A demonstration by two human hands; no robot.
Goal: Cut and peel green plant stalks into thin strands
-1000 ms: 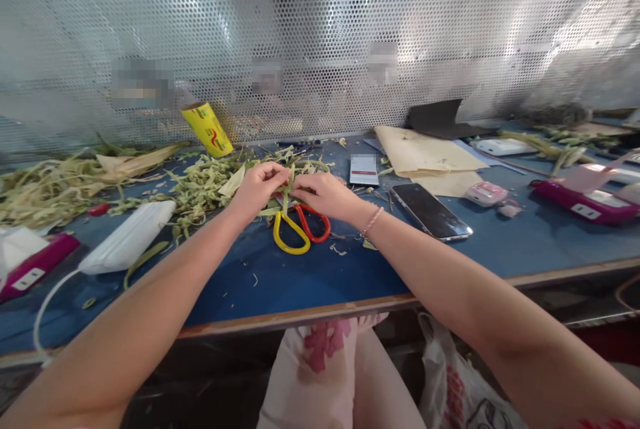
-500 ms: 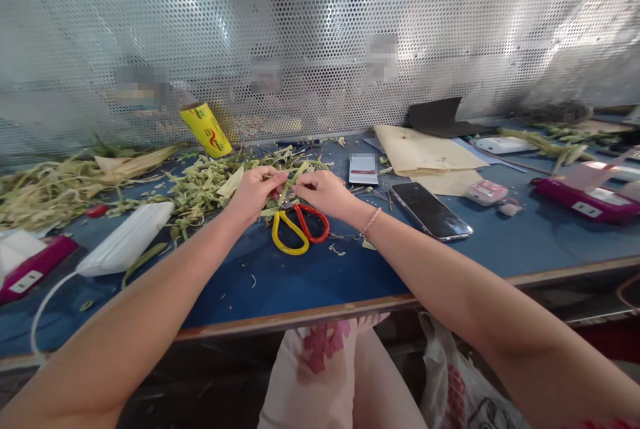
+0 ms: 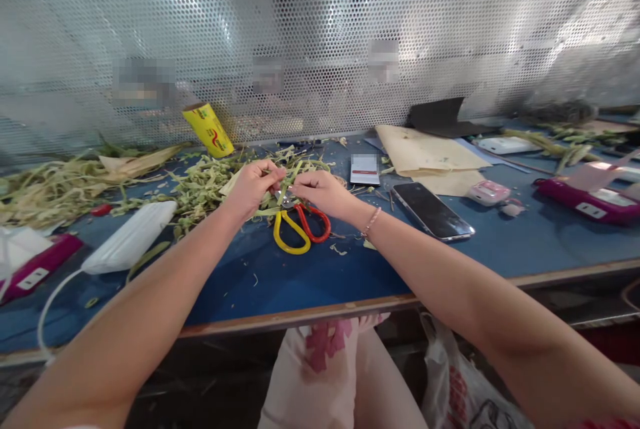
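Note:
Both hands meet over the blue table, a small gap between their fingertips. My left hand (image 3: pixel 254 185) is pinched on a thin green strip (image 3: pixel 296 169) of plant. On the other side, my right hand (image 3: pixel 325 192) has its fingers pressed together near the same strip; what they hold is too small to make out. Just below the hands lie scissors with a yellow handle loop (image 3: pixel 293 250) and a red one (image 3: pixel 316 237), their metal part partly covered by the fingers. A heap of green plant pieces (image 3: pixel 200 185) sits left of and behind my left hand.
A yellow tube (image 3: pixel 213 132) leans by the perforated metal panel (image 3: pixel 310 29). Left are a white mask (image 3: pixel 131 237) and dried husks (image 3: pixel 55 189). Right are a small white card box (image 3: pixel 365 169), brown paper (image 3: pixel 430 155), a phone (image 3: pixel 431 210), a pink case (image 3: pixel 489 193) and a magenta holder (image 3: pixel 587 201).
The fingertips of both hands have shifted slightly, and more of the scissors' metal part shows between them. The whole view has moved a little.

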